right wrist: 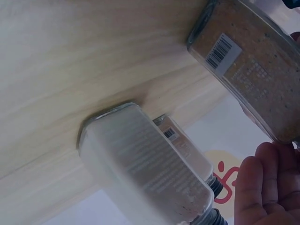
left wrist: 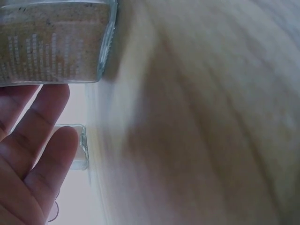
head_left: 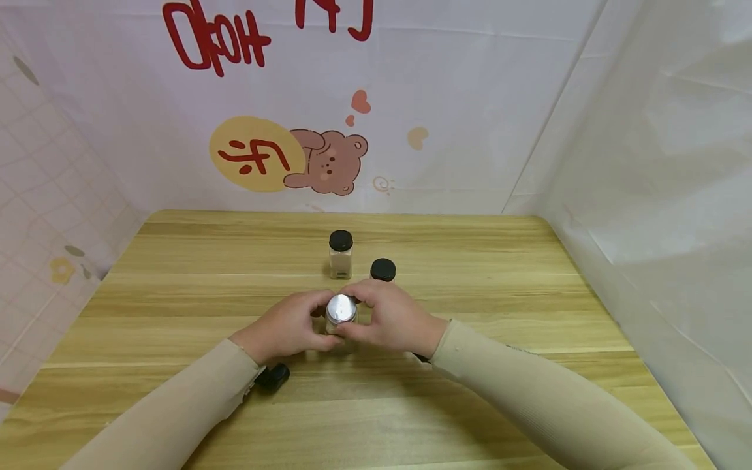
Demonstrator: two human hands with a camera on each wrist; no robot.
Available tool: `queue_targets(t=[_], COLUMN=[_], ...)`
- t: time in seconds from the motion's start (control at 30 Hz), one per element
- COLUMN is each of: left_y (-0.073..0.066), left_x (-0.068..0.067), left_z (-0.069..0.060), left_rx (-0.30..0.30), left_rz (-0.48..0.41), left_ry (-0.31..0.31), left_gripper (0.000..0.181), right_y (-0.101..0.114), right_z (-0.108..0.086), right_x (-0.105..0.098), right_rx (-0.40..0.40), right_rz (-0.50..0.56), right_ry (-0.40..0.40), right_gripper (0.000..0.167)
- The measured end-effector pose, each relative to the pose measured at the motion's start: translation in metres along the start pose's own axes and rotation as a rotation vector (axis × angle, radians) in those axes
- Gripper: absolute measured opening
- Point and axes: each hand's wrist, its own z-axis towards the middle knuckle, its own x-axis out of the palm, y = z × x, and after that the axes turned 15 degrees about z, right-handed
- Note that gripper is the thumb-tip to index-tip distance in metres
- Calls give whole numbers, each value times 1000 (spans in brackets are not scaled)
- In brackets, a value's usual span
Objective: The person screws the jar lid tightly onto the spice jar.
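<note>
Between both hands stands a square glass spice jar (head_left: 342,320) with a shiny silver top. Brown, speckled powder fills it, as the left wrist view shows on the jar (left wrist: 51,42); a barcode label is on the jar (right wrist: 253,70) in the right wrist view. My left hand (head_left: 288,329) holds its left side between thumb and fingers. From the right, my right hand (head_left: 393,316) grips it near the top, with thumb in front and fingers behind. The jar's lower part is mostly hidden in the head view.
Behind the hands stands a black-capped jar of pale brown powder (head_left: 341,258). Nearer, a second black-capped jar (head_left: 383,270) is partly hidden by the right hand; its whitish contents (right wrist: 140,159) show in the right wrist view. The wooden table (head_left: 176,274) meets printed white sheeting (head_left: 470,98).
</note>
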Motion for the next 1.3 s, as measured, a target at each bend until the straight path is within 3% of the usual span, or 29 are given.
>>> queue_targets(t=[0.57, 0.87, 1.0, 1.3], left_y=[-3, -2, -1, -2], left_x=[-1, 0, 1, 0], left_z=[0, 1, 1, 0], left_rx=[-10, -12, -9, -14], left_rz=[-8, -11, -10, -3], left_ry=[-3, -6, -6, -12], left_gripper=[42, 46, 43, 38], right_y=[4, 1, -1, -1], right_z=[3, 1, 1, 2], right_x=[1, 1, 2, 3], right_rx=[77, 45, 18, 73], right_rz=[11, 32, 50, 25], right_ry=[-14, -8, -6, -16], right_gripper=[32, 41, 34, 39])
